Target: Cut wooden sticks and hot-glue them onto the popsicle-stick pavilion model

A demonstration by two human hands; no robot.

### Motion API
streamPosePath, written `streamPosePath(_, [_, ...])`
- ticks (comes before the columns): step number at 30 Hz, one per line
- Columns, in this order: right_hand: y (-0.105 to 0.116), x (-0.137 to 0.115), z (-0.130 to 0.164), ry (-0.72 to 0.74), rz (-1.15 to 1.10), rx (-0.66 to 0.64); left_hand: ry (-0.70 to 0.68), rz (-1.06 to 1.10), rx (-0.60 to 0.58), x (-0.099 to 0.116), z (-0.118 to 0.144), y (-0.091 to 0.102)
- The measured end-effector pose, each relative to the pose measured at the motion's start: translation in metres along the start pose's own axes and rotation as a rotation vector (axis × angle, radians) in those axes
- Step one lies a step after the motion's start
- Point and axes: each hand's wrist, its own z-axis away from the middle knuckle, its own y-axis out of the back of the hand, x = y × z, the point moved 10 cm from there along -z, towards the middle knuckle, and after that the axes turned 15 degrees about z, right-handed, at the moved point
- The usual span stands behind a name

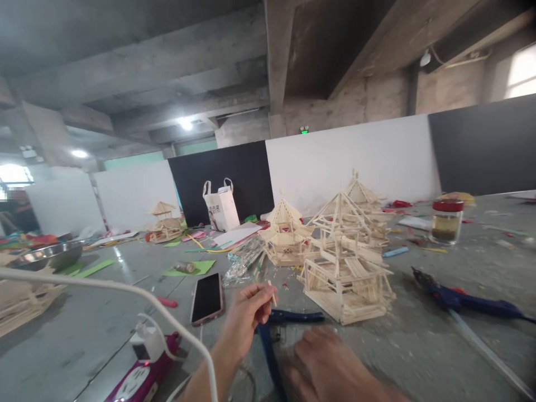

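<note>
My left hand (251,306) is closed in a pinch, holding a short wooden stick (272,291) upright between thumb and fingertips. Low on the right, my right hand (329,357) is smeared by motion; whether its fingers hold anything cannot be made out. Between the two hands lies a blue-handled hand tool (298,316), its handles spread and its head partly hidden by my left hand. Just beyond my right hand stands an unfinished-looking pavilion model (341,273) built of thin wooden sticks, with an open-framed roof.
More stick pavilions (287,234) stand behind. A blue glue gun (473,301) and a red-lidded jar (447,222) are at right. Left are a phone (207,298), a purple power strip (136,379) and a white cable (146,293) crossing the foreground. Wrapped sticks (245,259) lie mid-table.
</note>
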Motion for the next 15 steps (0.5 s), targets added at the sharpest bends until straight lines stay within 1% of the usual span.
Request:
streamPosePath(4, [-0.027,0.05,0.035,-0.007,-0.138,-0.175,0.15,0.008,-0.008,-0.021,0.002,-0.031])
streamPosePath(6, [-0.032,0.072,0.047,-0.047,-0.27,-0.24,0.212,-0.046,-0.009,-0.024,0.002,-0.052])
streamPosePath(7, [-0.03,0.082,0.05,-0.09,-0.378,-0.25,0.209,-0.091,-0.028,-0.021,0.001,-0.065])
streamPosePath(8, [-0.026,0.091,0.053,-0.137,-0.516,-0.25,0.189,-0.154,-0.053,-0.016,-0.002,-0.079])
streamPosePath(10, [-0.015,0.101,0.054,-0.205,-0.849,-0.235,0.095,-0.327,-0.071,-0.003,-0.012,-0.103])
streamPosePath(13, [-0.001,0.105,0.049,-0.244,-1.322,-0.235,-0.057,-0.653,-0.051,0.013,-0.033,-0.13])
streamPosePath(15, [0.005,0.109,0.043,-0.266,-1.507,-0.212,-0.122,-0.891,-0.049,0.017,-0.048,-0.144])
